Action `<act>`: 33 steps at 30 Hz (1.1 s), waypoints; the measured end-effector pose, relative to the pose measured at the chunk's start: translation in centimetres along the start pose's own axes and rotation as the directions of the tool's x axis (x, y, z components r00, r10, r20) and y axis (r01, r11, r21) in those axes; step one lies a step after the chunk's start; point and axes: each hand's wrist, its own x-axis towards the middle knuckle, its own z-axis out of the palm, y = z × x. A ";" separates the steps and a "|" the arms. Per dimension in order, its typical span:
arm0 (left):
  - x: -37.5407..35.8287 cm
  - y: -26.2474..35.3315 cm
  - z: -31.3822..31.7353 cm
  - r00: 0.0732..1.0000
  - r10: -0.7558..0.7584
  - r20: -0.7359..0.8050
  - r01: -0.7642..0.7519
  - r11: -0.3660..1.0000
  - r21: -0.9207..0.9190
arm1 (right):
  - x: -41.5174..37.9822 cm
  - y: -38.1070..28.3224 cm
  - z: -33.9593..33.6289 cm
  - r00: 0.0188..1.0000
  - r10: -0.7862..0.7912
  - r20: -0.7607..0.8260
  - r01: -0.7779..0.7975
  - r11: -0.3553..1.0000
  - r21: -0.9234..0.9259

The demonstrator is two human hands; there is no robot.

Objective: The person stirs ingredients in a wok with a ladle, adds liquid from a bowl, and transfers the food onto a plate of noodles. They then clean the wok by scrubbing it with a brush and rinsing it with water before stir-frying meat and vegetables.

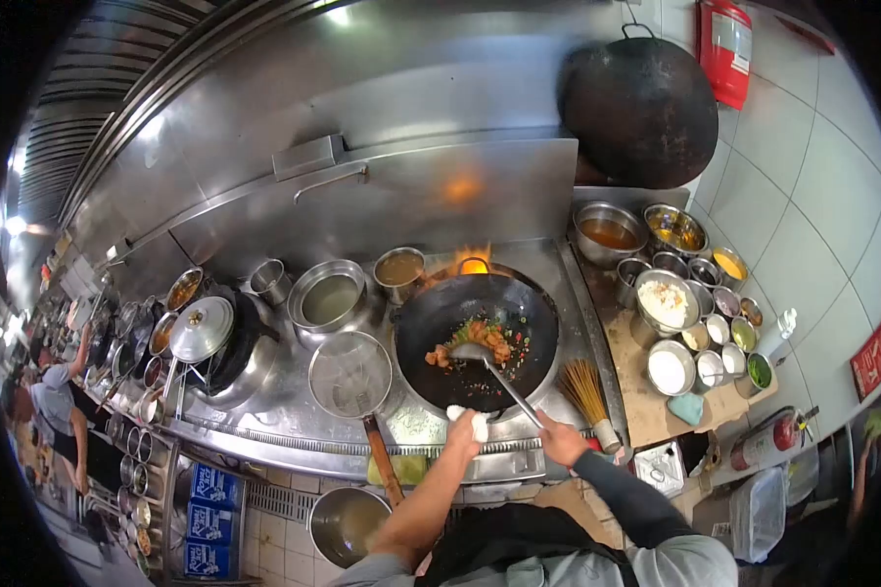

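A large black wok (pixel 421 323) sits on the burner in front of me, with flames behind its far rim. Browned chunks of food (pixel 494 339) and chopped red and green bits lie in it. My left hand (pixel 463 442) is closed round a folded white cloth (pixel 472 423) at the wok's near edge; the cloth hides whatever part of the rim or handle is under it. In my right hand (pixel 563 442) is the long handle of a metal wok ladle (pixel 509 386), whose head rests among the food.
Left of the wok are a round strainer (pixel 350 375) and steel pots (pixel 328 298). A bamboo brush (pixel 587 396) lies on the right, beside a board crowded with sauce and ingredient bowls (pixel 664 301). Another person (pixel 59 401) stands far left.
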 end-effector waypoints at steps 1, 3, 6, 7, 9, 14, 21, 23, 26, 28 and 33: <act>1.5 -1.6 -1.9 0.999 0.018 0.043 -0.019 0.999 0.028 | 2.0 0.3 2.0 0.998 0.028 -0.060 -0.028 1.000 0.013; 0.8 -5.1 -5.2 0.999 0.033 0.009 -0.034 0.987 0.154 | 3.8 -0.5 3.2 0.986 0.084 -0.145 -0.079 0.996 0.042; -8.7 -4.6 -4.6 0.998 -0.027 -0.054 0.035 0.988 0.148 | 1.0 -1.4 0.3 0.984 0.026 -0.176 -0.002 0.991 0.133; -9.3 -4.7 -3.7 0.998 0.008 -0.067 0.000 0.993 0.120 | -1.1 -1.1 -0.9 0.993 0.054 -0.103 -0.041 0.991 0.125; -7.5 -3.2 -1.4 0.997 -0.025 -0.072 0.022 0.999 -0.042 | -5.7 -0.3 -3.4 0.995 -0.019 -0.098 0.042 0.970 0.239; 2.1 -1.3 -0.1 1.000 0.023 -0.002 -0.023 1.000 0.000 | -8.0 -0.3 -6.1 0.980 0.063 0.187 -0.076 0.995 0.062; -2.0 -5.8 -6.3 0.997 -0.068 0.046 0.068 0.998 -0.009 | 1.0 0.2 2.5 0.978 -0.023 -0.209 0.025 1.000 0.008; -1.7 -9.6 -11.9 0.905 -0.026 0.425 0.066 0.995 -0.080 | -1.8 -1.1 0.0 0.977 -0.051 -0.209 0.070 0.994 0.084; -10.7 -2.0 -3.1 0.662 0.253 0.705 -0.663 -0.241 0.709 | -7.5 0.0 -4.1 0.997 -0.001 0.082 -0.013 0.984 0.179; -3.2 -3.6 -1.0 0.968 -0.133 0.214 0.142 0.989 -0.030 | -8.9 -0.2 -7.8 0.946 0.077 0.316 -0.147 0.968 0.205; 2.2 -3.7 0.9 0.999 0.044 -0.024 -0.046 0.993 -0.105 | -0.5 1.8 -1.9 0.999 -0.042 0.005 0.043 0.999 -0.011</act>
